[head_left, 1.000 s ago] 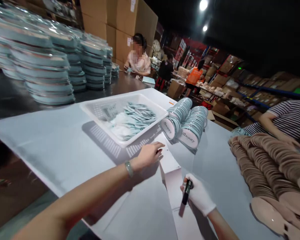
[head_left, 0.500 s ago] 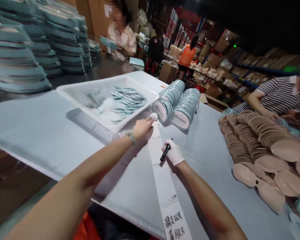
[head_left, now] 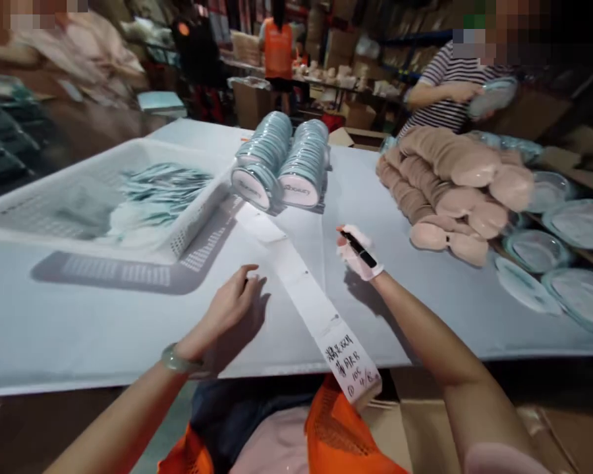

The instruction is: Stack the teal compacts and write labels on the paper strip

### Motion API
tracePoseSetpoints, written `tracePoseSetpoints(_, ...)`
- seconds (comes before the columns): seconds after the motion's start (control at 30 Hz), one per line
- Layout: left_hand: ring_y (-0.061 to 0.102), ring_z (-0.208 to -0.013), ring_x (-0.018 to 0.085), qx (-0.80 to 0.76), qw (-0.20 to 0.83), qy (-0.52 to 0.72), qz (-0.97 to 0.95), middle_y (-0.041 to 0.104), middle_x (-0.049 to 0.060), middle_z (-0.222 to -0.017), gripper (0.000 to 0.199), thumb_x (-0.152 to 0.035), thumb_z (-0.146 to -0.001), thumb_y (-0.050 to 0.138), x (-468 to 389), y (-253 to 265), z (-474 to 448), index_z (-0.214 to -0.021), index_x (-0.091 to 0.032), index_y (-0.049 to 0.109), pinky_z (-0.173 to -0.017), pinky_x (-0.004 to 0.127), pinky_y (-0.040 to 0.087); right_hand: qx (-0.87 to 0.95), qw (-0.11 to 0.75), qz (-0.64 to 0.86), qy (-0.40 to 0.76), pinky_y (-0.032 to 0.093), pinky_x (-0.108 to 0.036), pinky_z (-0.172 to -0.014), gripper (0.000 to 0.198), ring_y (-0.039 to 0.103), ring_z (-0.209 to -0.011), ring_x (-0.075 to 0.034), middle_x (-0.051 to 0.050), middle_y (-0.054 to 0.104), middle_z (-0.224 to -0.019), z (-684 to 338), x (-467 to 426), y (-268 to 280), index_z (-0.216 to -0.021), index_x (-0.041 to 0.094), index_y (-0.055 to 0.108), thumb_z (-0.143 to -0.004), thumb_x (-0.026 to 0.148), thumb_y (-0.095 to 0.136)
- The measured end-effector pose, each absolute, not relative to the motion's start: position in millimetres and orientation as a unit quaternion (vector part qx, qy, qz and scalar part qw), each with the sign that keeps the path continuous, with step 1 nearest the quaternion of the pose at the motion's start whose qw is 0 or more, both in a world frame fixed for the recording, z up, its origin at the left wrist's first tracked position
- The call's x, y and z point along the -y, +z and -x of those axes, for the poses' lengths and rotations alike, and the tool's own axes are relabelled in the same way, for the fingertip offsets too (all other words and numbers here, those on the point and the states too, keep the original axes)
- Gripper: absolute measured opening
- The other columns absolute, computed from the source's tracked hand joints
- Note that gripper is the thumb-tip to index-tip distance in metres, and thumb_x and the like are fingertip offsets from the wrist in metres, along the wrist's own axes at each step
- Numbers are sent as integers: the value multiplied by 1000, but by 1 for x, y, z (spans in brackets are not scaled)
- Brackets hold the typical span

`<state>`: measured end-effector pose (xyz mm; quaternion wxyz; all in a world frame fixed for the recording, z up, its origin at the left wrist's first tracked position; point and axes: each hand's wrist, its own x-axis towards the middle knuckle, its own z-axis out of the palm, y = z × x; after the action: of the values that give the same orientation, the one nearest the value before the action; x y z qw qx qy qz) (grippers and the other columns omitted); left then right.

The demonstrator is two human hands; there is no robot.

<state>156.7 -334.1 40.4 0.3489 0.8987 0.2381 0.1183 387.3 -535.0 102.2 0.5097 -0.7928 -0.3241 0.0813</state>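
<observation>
My right hand, in a white glove with bare fingertips showing, is closed around a black marker pen above the table. My left hand, bare with a bracelet at the wrist, hovers left of a long paper label strip, apart from it. Its fingers are curled, and a small dark spot shows between them that I cannot make out. The strip runs from the packs down over the near table edge, with black handwriting on its lowest label. At its far end stand two rows of packaged pale-blue oval items.
A white perforated basket holding pale-blue packets stands at left. On the right lie stacked beige cup-shaped pieces and clear-wrapped oval packs. Across the table, a person in a striped shirt holds an oval item.
My left hand has come back from the strip's far end toward me. My right hand has lifted off the strip to the right with the marker. The view has turned right.
</observation>
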Motion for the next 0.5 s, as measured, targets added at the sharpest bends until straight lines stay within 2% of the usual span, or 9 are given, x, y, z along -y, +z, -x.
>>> tracePoseSetpoints(0.1,66,-80,28,-245,326,115,-906,66,8,-82,50,-43,-96,25,343,37,-154,-129,-16,51,-77,38,48,333,508,795,11,47,-33,-94,9,63,-103,-23,-3,69,-99,-363,558,116,-90,22,68,-85,29,67)
tracePoseSetpoints(0.17,65,-75,27,-244,310,119,-911,63,5,-75,49,-42,-95,28,350,37,-150,-130,-17,50,-74,36,47,334,502,798,-20,45,-32,-97,5,62,-101,-21,-2,70,-96,-348,569,123,-84,21,67,-86,24,65)
tracePoseSetpoints(0.27,62,-65,25,-232,300,127,-917,55,-1,-64,48,-41,-92,32,360,40,-142,-131,-19,49,-68,33,46,325,508,796,-50,46,-27,-87,4,60,-85,-15,1,67,-85,-332,580,129,-86,20,64,-85,16,64)
tracePoseSetpoints(0.37,60,-56,22,-225,303,136,-916,50,-4,-59,50,-41,-90,33,365,47,-134,-132,-17,46,-62,31,47,301,538,784,-73,46,-24,-78,10,56,-75,-11,4,63,-79,-327,588,134,-91,19,60,-84,18,66)
tracePoseSetpoints(0.5,62,-54,20,-233,307,161,-909,48,-7,-60,58,-45,-91,29,363,57,-118,-138,-11,39,-60,31,51,293,580,760,-20,47,-22,-65,15,58,-68,-11,6,61,-72,-328,591,136,-78,20,55,-80,25,70)
